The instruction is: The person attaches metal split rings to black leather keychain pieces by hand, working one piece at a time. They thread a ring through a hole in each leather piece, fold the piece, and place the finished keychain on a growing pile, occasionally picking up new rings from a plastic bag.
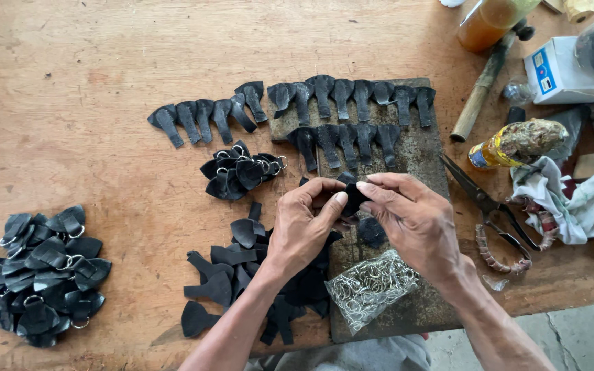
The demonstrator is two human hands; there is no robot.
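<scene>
My left hand (302, 223) and my right hand (410, 220) meet over a dark work board (421, 158), both pinching one small black leather piece (353, 197) between thumbs and fingertips. Under my hands lies a clear bag of metal rings (369, 285) and a loose pile of flat black cut pieces (228, 275). Just above my hands sits a small heap of finished black tabs with rings (238, 172). Rows of black leather tabs (338, 103) are laid out along the board's top and to its left.
A larger heap of finished ringed tabs (39, 275) lies at the far left of the wooden table (77, 103). To the right are scissors (493, 213), a hammer handle (479, 93), a glue bottle (517, 143), a crumpled rag (579, 203), a jar and a white box (558, 72).
</scene>
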